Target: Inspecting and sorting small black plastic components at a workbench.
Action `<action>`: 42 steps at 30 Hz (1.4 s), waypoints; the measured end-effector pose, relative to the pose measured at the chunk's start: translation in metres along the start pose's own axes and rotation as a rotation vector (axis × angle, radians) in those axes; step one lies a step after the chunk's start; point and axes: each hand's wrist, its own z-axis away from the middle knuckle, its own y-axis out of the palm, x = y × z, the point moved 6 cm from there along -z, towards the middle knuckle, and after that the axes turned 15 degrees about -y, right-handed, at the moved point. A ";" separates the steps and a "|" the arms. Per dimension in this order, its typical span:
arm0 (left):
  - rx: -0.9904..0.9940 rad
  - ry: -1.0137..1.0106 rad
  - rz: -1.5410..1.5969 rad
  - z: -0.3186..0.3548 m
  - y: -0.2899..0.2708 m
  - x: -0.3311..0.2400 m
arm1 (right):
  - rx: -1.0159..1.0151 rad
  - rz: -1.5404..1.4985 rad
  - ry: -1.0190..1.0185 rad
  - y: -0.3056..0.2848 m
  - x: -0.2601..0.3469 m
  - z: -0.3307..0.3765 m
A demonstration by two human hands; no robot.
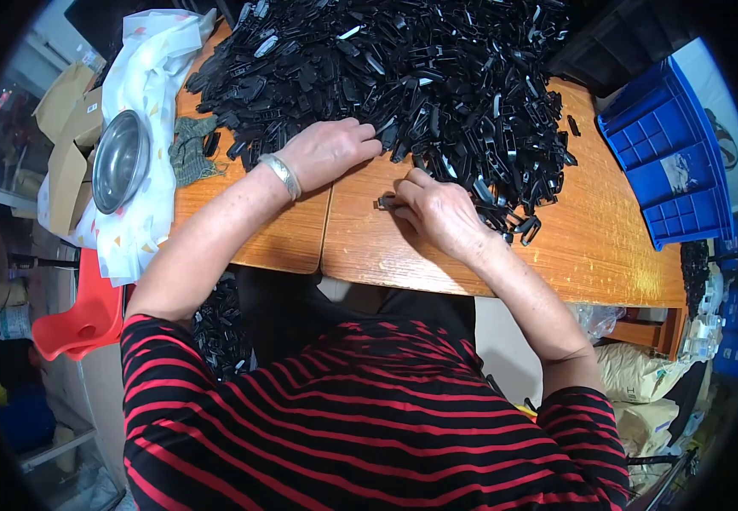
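Observation:
A large heap of black plastic buckle parts (454,94) covers the far side of the wooden table (386,247). My left hand (326,153), with a metal bracelet (282,175) at its wrist, is at the heap's near edge. Its fingers are bent and drawn together; anything in them is hidden. To the right and a little nearer, my right hand (441,213) is closed low over the tabletop. A small dark buckle part (383,202) sticks out from its fingertips on their left side. Some loose parts lie close to the right wrist.
A blue plastic crate (671,162) stands at the right edge. On the left are a glass-like bowl (121,162), a white patterned plastic sheet (134,77) and a grey-green cloth (192,152). A red stool (83,315) stands below. A seam crosses the tabletop.

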 end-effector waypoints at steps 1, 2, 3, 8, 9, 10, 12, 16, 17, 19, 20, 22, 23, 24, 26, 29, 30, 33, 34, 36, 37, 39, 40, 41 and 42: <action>0.005 0.036 -0.038 -0.003 0.001 -0.002 | -0.024 -0.009 0.021 0.001 0.002 0.001; 0.004 0.034 -0.038 -0.003 0.000 -0.003 | -0.048 -0.017 0.041 0.001 0.002 0.003; 0.015 0.054 -0.045 -0.003 0.001 -0.005 | -0.072 -0.034 0.043 0.001 0.001 0.004; -0.133 -0.060 0.259 0.010 -0.012 -0.017 | -0.348 -0.188 0.187 -0.015 0.006 0.011; -0.185 -0.227 0.519 0.015 -0.012 -0.012 | -0.455 -0.224 0.230 -0.019 0.005 0.014; -0.235 -0.396 0.779 0.023 -0.008 -0.006 | -0.455 -0.226 0.229 -0.018 0.009 0.013; -0.153 -0.502 0.994 0.036 0.001 -0.009 | -0.514 -0.257 0.254 -0.022 0.014 0.013; -0.019 -0.714 1.670 0.056 0.021 -0.019 | -0.596 -0.258 0.188 -0.025 0.024 0.005; -0.035 -0.711 1.693 0.059 0.019 -0.022 | -0.593 -0.257 0.184 -0.025 0.026 0.002; -0.051 -0.686 1.723 0.061 0.017 -0.023 | -0.602 -0.291 0.195 -0.024 0.030 0.000; -0.057 -0.686 1.725 0.062 0.016 -0.023 | -0.598 -0.290 0.192 -0.023 0.031 -0.002; -0.078 -0.654 1.722 0.063 0.012 -0.024 | -0.615 -0.267 0.163 -0.022 0.033 -0.004; -0.081 -0.654 1.724 0.064 0.010 -0.024 | -0.613 -0.266 0.162 -0.022 0.034 -0.005; -0.095 -0.653 1.691 0.066 0.009 -0.024 | -0.611 -0.261 0.158 -0.021 0.035 -0.006; -0.113 -0.653 1.659 0.068 0.007 -0.024 | -0.608 -0.257 0.150 -0.020 0.036 -0.007; -0.137 -0.662 1.601 0.070 0.005 -0.027 | -0.609 -0.278 0.154 -0.018 0.037 -0.008; -0.169 -0.672 1.627 0.071 0.005 -0.028 | -0.605 -0.284 0.156 -0.017 0.037 -0.008; -0.219 -0.703 1.678 0.076 0.008 -0.033 | -0.606 -0.283 0.157 -0.016 0.040 -0.008; -0.238 -0.720 1.705 0.078 0.011 -0.036 | -0.609 -0.271 0.155 -0.016 0.041 -0.009; -0.306 -0.714 1.700 0.081 0.016 -0.046 | -0.656 -0.225 0.107 -0.012 0.043 -0.008; -0.372 -0.710 1.698 0.082 0.016 -0.051 | -0.699 -0.178 0.061 -0.010 0.045 -0.006; -0.438 -0.720 1.617 0.081 0.011 -0.059 | -0.736 -0.196 0.072 -0.002 0.047 -0.004; -0.508 -0.731 1.533 0.083 0.006 -0.060 | -0.770 -0.218 0.079 0.000 0.048 -0.002; -0.506 -0.734 1.533 0.083 0.005 -0.063 | -0.761 -0.292 0.135 0.003 0.046 0.000; -0.507 -0.753 1.537 0.084 0.005 -0.065 | -0.762 -0.293 0.137 0.004 0.047 0.000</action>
